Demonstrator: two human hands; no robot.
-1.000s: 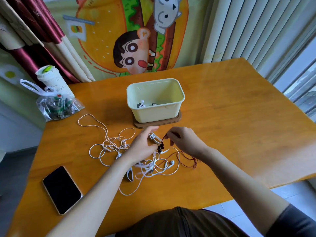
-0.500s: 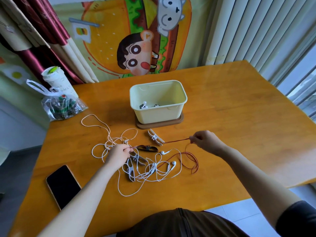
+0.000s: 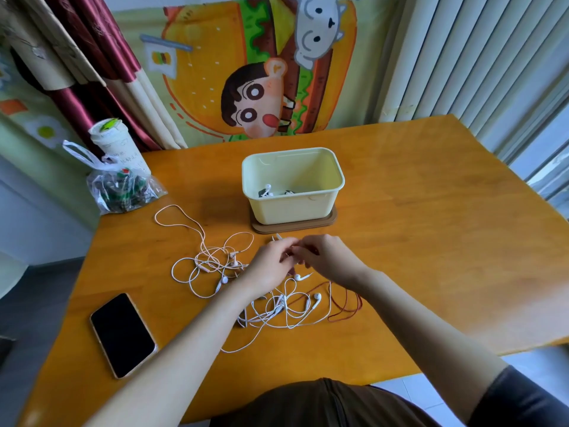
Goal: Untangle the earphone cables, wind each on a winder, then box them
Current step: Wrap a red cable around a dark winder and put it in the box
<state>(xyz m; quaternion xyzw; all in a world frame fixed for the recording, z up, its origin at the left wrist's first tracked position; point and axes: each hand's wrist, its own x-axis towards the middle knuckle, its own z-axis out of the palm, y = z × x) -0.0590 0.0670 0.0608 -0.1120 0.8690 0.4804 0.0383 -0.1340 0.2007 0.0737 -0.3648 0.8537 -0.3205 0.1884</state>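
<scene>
Left grip (image 3: 271, 268) and right grip (image 3: 328, 257) meet at frame centre, just below the box (image 3: 292, 211). Right grip pinches the red cable (image 3: 346, 300), which loops toward lower right. Whether the left grip clamps anything cannot be told. White cables (image 3: 209, 257) lie tangled on the desk (image 3: 431, 241).

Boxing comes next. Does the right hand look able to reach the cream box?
Probably yes: the right hand lies just in front of the open box, nothing standing between, though it seems to pinch the red cable.

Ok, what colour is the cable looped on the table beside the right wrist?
The cable is dark red, clearest in the head view.
</scene>
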